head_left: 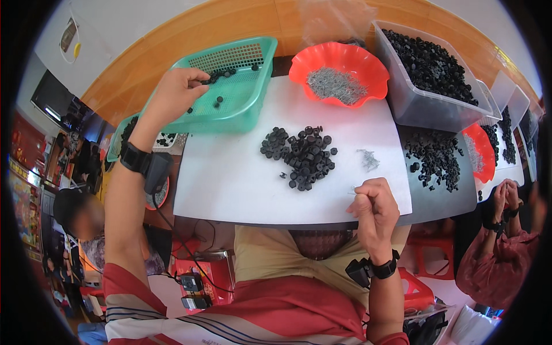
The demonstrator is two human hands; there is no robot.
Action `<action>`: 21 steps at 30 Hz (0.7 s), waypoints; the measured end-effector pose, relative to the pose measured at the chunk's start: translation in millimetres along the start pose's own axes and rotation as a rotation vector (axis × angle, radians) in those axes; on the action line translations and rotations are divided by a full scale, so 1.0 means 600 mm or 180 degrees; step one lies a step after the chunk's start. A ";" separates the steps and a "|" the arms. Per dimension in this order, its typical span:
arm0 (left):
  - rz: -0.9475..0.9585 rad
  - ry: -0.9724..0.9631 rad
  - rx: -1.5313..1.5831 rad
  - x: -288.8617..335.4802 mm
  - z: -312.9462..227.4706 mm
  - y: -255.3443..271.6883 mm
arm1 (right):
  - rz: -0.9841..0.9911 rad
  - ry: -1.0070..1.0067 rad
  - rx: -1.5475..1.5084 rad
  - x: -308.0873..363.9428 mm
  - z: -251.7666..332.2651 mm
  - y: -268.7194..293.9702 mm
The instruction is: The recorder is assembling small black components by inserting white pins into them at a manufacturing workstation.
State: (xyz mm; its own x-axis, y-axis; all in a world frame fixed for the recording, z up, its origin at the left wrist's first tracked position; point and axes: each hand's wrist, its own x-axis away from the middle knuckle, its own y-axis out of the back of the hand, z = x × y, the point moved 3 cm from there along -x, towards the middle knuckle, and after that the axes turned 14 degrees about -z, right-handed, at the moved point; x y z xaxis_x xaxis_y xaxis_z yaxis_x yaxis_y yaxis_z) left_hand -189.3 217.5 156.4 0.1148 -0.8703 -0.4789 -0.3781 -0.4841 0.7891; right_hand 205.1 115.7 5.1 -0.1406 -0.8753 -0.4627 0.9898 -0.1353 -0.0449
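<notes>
My left hand (181, 95) reaches over the green plastic basket (261, 95), thumb and forefinger curled around a small black round part at their tips. A few similar black parts (218, 101) lie on the basket's floor. Low over the white work surface (230, 195), my right hand (376, 213) is closed in a pinch on a thin metal pin (352, 190). Just beyond it lies a little heap of metal pins (368, 160). A pile of black round parts (305, 155) sits mid-table, between my two hands.
A red scalloped bowl (298, 72) of metal pins stands at the back. To its right is a clear bin (425, 109) heaped with black parts, more of which (437, 161) lie loose below. People sit at both sides; a cable (172, 227) hangs from my left wrist.
</notes>
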 end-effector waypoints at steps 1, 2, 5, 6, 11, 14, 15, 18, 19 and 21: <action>-0.0050 0.0087 0.0016 0.014 -0.009 -0.003 | -0.0013 -0.0024 -0.0006 0.001 0.000 0.001; -0.0045 0.0100 0.0015 0.032 -0.022 -0.011 | -0.0003 -0.0033 -0.0004 0.003 0.000 0.001; -0.0460 -0.0664 0.0576 0.094 -0.079 -0.037 | -0.0035 -0.0046 0.0059 0.005 -0.004 0.004; -0.0470 -0.0944 0.0671 0.116 -0.092 -0.051 | -0.0054 -0.0033 0.0070 0.005 -0.005 0.005; 0.0124 -0.1058 0.1056 0.220 -0.133 -0.121 | -0.0018 0.0010 0.0035 0.005 -0.006 0.001; 0.0319 -0.1014 0.0964 0.243 -0.141 -0.140 | -0.0009 0.0039 0.0014 0.005 -0.006 0.001; 0.0345 -0.0966 0.0952 0.248 -0.140 -0.146 | 0.0033 0.0073 0.0056 0.006 -0.007 0.001; 0.0412 -0.0924 0.0856 0.254 -0.140 -0.158 | 0.0079 0.0101 0.0103 0.007 -0.008 0.002; 0.0408 -0.0924 0.0854 0.254 -0.138 -0.161 | 0.0077 0.0092 0.0112 0.007 -0.009 0.002; 0.0373 -0.0939 0.0866 0.255 -0.137 -0.164 | 0.0018 0.0079 0.0073 0.006 -0.008 -0.001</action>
State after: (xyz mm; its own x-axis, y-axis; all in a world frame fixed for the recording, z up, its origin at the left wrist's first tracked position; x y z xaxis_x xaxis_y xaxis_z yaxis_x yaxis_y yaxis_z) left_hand -59.0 124.6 37.4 -0.1966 -0.8357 -0.5128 -0.6065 -0.3073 0.7333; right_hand 204.0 114.7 -0.8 -0.1341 -0.8643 -0.4847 0.9897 -0.1412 -0.0220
